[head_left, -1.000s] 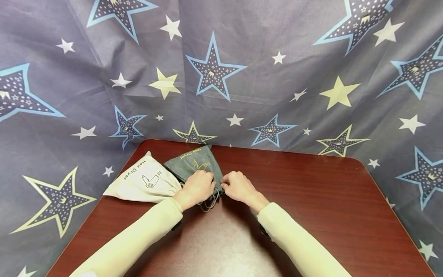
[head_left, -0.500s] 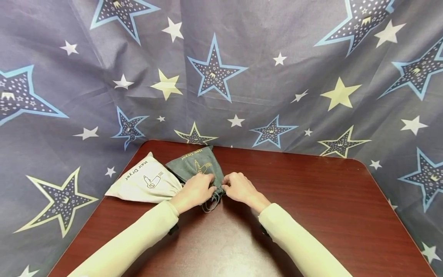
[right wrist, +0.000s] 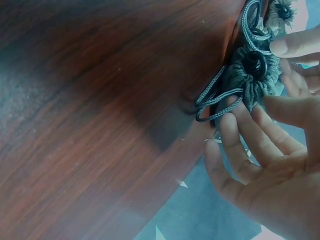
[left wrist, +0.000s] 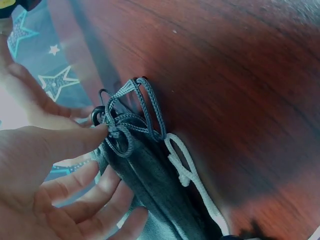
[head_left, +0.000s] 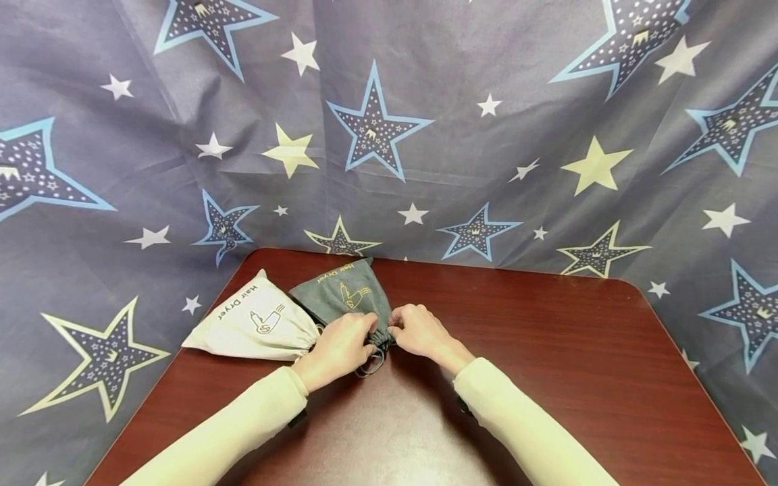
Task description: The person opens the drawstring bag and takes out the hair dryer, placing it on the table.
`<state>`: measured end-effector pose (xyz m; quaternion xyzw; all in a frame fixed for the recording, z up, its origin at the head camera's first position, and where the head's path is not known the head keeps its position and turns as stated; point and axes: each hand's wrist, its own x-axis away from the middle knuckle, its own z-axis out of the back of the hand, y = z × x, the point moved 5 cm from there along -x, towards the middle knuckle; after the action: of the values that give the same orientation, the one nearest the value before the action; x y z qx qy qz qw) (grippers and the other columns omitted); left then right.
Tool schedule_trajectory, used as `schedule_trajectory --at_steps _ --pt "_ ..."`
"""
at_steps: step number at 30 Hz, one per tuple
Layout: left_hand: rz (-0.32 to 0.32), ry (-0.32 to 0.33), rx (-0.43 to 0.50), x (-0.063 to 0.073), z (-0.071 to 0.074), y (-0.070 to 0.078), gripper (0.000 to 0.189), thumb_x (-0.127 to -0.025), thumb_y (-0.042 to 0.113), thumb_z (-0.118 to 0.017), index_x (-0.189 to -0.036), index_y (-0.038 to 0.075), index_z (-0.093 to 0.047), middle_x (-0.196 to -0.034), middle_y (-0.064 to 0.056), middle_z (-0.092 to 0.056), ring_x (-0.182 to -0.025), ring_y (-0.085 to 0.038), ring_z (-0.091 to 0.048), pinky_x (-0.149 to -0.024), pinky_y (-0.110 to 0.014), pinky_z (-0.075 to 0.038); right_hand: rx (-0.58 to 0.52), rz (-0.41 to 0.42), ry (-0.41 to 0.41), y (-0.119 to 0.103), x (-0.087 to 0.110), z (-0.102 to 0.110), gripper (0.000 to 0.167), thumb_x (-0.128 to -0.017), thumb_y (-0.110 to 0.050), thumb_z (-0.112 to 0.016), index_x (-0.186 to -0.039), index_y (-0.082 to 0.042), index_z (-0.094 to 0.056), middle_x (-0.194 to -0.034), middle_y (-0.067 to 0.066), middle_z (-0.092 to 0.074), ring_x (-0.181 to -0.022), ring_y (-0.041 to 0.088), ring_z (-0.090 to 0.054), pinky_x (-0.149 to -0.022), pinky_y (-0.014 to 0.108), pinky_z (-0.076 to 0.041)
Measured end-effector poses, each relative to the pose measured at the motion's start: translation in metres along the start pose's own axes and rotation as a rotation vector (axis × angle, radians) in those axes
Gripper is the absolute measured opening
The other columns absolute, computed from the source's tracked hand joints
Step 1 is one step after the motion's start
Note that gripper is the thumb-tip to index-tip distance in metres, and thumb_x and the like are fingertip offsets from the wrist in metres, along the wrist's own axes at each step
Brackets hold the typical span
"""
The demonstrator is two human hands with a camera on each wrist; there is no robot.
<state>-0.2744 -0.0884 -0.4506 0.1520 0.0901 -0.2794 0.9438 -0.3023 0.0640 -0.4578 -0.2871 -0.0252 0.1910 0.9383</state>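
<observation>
- One grey bag (head_left: 331, 297) lay on the table (head_left: 547, 351), beside a white bag (head_left: 243, 331).
- The left hand (head_left: 342, 344) pinched the grey cord (left wrist: 124, 89) at the bag's gathered mouth (right wrist: 254, 92).
- The right hand (head_left: 422, 332) held that mouth between thumb and fingers.

Bag (head_left: 258, 324) left of second bag (head_left: 343, 293), both on table (head_left: 547, 351); curtain (head_left: 437, 81) behind.

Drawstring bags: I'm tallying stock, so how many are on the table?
2: a white bag toward the left, and a dark gray bag just to its right. No third one shows.
</observation>
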Motion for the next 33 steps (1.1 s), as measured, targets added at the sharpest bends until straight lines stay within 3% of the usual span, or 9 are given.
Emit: schedule_trajectory --at_steps 5,12,18,23,26,29,33 --pt "-0.043 0.003 -0.073 0.006 -0.003 0.004 0.039 -0.074 0.017 -0.094 -0.083 0.014 -0.056 -0.078 0.000 -0.051 -0.077 -0.029 -0.064 -0.061 -0.044 -0.051 -0.004 -0.002 -0.010 -0.001 0.000 -0.002 0.006 -0.097 -0.018 -0.073 -0.097 -0.014 -0.077 -0.084 -0.006 -0.071 -0.075 0.014 -0.064 -0.071 0.040 -0.054" --pt "-0.031 0.033 -0.123 0.014 0.001 0.002 0.035 -0.086 0.024 -0.086 -0.071 0.016 -0.055 -0.080 -0.003 -0.052 -0.084 -0.032 -0.063 -0.067 -0.048 -0.054 -0.016 -0.020 -0.005 0.000 0.002 -0.002 0.012 -0.097 -0.019 -0.075 -0.107 -0.012 -0.073 -0.091 -0.001 -0.074 -0.080 0.017 -0.068 -0.074 0.043 -0.055" --pt "0.054 0.049 -0.095 0.020 0.008 -0.010 0.028 -0.090 0.020 -0.081 -0.071 0.012 -0.062 -0.076 -0.008 -0.060 -0.076 -0.035 -0.067 -0.067 -0.051 -0.055 -0.068 -0.060 -0.002 0.005 0.001 -0.001 0.025 -0.097 -0.018 -0.075 -0.117 -0.006 -0.066 -0.091 0.004 -0.073 -0.082 0.020 -0.069 -0.075 0.043 -0.056" --pt "0.168 0.004 0.081 0.024 0.009 -0.021 0.041 -0.092 0.020 -0.077 -0.060 0.020 -0.052 -0.057 0.004 -0.051 -0.056 -0.020 -0.057 -0.056 -0.045 -0.048 -0.116 -0.085 0.021 0.008 -0.001 0.000 0.023 -0.096 -0.016 -0.076 -0.110 0.000 -0.069 -0.091 0.008 -0.075 -0.084 0.021 -0.072 -0.079 0.041 -0.057" --pt "0.239 -0.040 0.238 0.029 0.004 -0.025 0.039 -0.094 0.019 -0.075 -0.060 0.019 -0.055 -0.051 0.010 -0.047 -0.049 -0.013 -0.052 -0.053 -0.038 -0.047 -0.153 -0.096 0.033 0.010 -0.002 0.000 0.021 -0.094 -0.014 -0.076 -0.106 0.003 -0.072 -0.089 0.008 -0.075 -0.083 0.021 -0.072 -0.080 0.041 -0.058" --pt "0.355 -0.094 0.420 0.034 -0.001 -0.029 0.032 -0.097 0.018 -0.071 -0.066 0.012 -0.066 -0.051 0.007 -0.057 -0.045 -0.013 -0.058 -0.047 -0.033 -0.048 -0.190 -0.123 0.026 0.013 -0.002 0.000 0.017 -0.094 -0.014 -0.076 -0.102 0.001 -0.075 -0.086 0.006 -0.074 -0.081 0.019 -0.069 -0.080 0.039 -0.057" --pt "0.578 -0.143 0.679 0.040 -0.010 -0.033 0.024 -0.101 0.019 -0.068 -0.085 0.003 -0.076 -0.064 -0.006 -0.070 -0.044 -0.014 -0.061 -0.038 -0.024 -0.042 -0.236 -0.150 -0.006 0.015 0.000 0.000 0.014 -0.095 -0.015 -0.076 -0.098 -0.001 -0.076 -0.080 0.004 -0.073 -0.071 0.015 -0.065 -0.071 0.035 -0.055"
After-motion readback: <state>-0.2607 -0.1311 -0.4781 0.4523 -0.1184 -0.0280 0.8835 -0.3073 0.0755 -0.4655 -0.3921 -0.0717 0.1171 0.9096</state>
